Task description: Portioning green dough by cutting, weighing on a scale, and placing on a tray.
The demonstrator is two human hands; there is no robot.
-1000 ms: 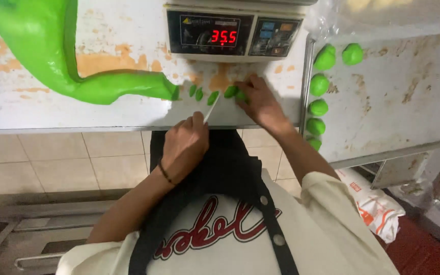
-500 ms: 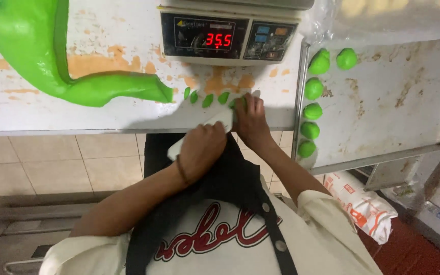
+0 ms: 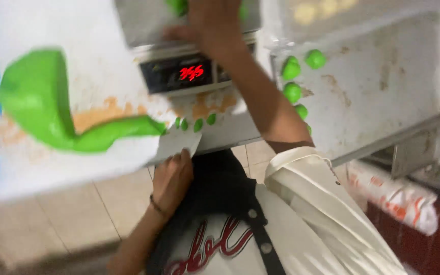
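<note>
Reaching far over the digital scale [image 3: 189,56], the right hand [image 3: 212,23] rests on its platform, fingers pressed onto a green dough piece [image 3: 177,6]; whether it pinches it I cannot tell. The left hand [image 3: 171,178] grips a flat white scraper [image 3: 175,144] at the near table edge [image 3: 42,173]. Setting the piece squarely on the pan, then lifting clear, would likely give a steady reading. One long green dough mass [image 3: 47,109] lies left; three small cut bits [image 3: 197,124] sit beside the scraper; five green balls [image 3: 292,92] line the tray [image 3: 383,86] right.
</note>
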